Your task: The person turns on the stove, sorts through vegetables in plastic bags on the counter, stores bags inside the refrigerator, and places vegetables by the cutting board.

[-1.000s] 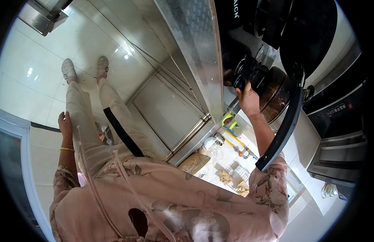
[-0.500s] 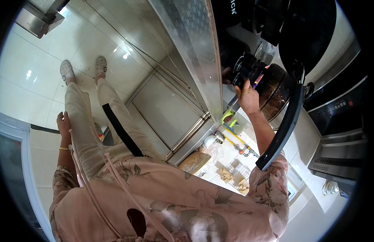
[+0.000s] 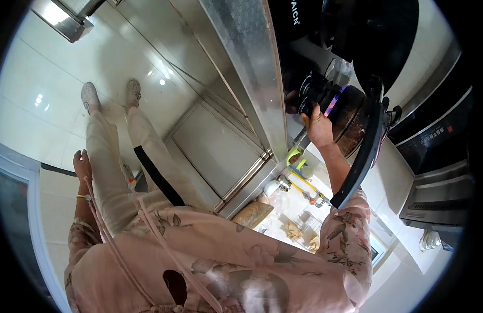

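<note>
My right hand [image 3: 320,129] reaches to the stove front and closes its thumb and fingers on a black stove knob [image 3: 308,99]. Beside the knob, a blue-violet flame [image 3: 333,102] burns under a pot [image 3: 351,130] with a browned, scorched-looking side. A long black curved handle [image 3: 364,164] passes over my right forearm. My left hand [image 3: 82,163] hangs beside my left thigh, fingers loosely extended and holding nothing.
A large black pan or lid [image 3: 390,36] stands beyond the pot. The steel counter edge [image 3: 246,47] runs down past the stove. Below lie a yellow gas hose [image 3: 300,183], a brown package [image 3: 253,211] and crumpled brown paper [image 3: 293,231]. An appliance with a dark panel [image 3: 434,133] stands at right.
The flame's visible strip has turned from partly orange to mostly blue-violet and looks longer. My right hand stays at the knob. The whole view has shifted slightly.
</note>
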`<act>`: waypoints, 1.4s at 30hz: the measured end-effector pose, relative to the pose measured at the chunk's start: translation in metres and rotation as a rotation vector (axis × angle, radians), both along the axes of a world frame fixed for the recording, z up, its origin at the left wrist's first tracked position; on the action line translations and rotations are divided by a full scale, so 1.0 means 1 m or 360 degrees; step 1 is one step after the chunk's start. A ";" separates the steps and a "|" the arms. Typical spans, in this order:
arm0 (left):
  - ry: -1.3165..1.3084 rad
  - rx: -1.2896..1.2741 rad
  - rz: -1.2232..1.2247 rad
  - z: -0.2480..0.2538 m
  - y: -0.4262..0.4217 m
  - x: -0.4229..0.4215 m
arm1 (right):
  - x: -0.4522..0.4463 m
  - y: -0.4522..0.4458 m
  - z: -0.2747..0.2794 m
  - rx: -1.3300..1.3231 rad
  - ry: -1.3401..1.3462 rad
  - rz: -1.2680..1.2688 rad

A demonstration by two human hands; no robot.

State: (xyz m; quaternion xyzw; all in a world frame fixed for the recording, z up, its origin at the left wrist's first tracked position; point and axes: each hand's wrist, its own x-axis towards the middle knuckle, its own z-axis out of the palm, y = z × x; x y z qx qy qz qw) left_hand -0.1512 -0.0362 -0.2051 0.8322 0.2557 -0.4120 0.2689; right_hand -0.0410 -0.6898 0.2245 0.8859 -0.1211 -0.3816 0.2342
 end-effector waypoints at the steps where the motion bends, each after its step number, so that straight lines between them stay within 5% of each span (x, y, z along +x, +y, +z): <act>1: -0.0040 -0.0007 0.0064 0.005 -0.003 0.009 | 0.000 0.000 0.001 0.0008 -0.0007 0.0009; 3: -0.0139 -0.0021 0.0206 0.033 -0.024 0.041 | -0.003 -0.003 0.002 -0.0022 0.0015 0.0043; 7: -0.0999 -0.0314 0.0673 0.108 -0.076 0.157 | -0.010 -0.010 0.001 -0.0095 0.0123 -0.0081; 12: -0.2310 -0.0512 0.0228 0.272 -0.140 0.349 | -0.028 -0.024 -0.005 0.0142 -0.0303 0.0447; 13: -0.2531 -0.0488 0.0099 0.302 -0.154 0.383 | -0.022 -0.019 -0.003 0.0057 -0.0103 0.0095; 15: -0.2748 -0.0620 -0.0036 0.355 -0.174 0.430 | -0.033 -0.028 -0.003 0.0187 -0.0201 0.0276; 17: -0.2801 -0.0393 -0.0423 0.394 -0.194 0.483 | -0.018 -0.022 0.002 0.0147 -0.0035 -0.0013; 22: -0.2730 0.0163 -0.0363 0.421 -0.235 0.579 | -0.035 -0.050 -0.031 0.0118 -0.0119 0.0018; 24: -0.2691 -0.0089 -0.0536 0.422 -0.240 0.627 | -0.034 -0.044 -0.022 0.0185 -0.0139 0.0030; 27: -0.2048 -0.0846 -0.0228 0.392 -0.255 0.711 | -0.032 -0.032 -0.018 0.0266 -0.0300 -0.0135; 31: -0.1585 -0.1148 0.0209 0.411 -0.273 0.724 | -0.030 -0.018 -0.015 0.0496 -0.0715 -0.0557; 32: -0.1422 -0.1210 0.0050 0.430 -0.267 0.707 | -0.029 -0.014 -0.014 0.0538 -0.0793 -0.0636; 33: -0.1067 -0.1572 0.0105 0.403 -0.257 0.745 | -0.027 -0.014 -0.012 0.0554 -0.0854 -0.0704; 35: -0.0822 -0.1883 0.0373 0.436 -0.263 0.704 | -0.022 -0.012 -0.011 0.0638 -0.0894 -0.0759; 39: -0.0742 -0.1906 0.0580 0.405 -0.241 0.728 | -0.023 -0.011 -0.014 0.0701 -0.1007 -0.0940; 42: -0.1274 -0.1733 0.0473 0.430 -0.201 0.666 | -0.021 -0.012 -0.016 0.0730 -0.1035 -0.1023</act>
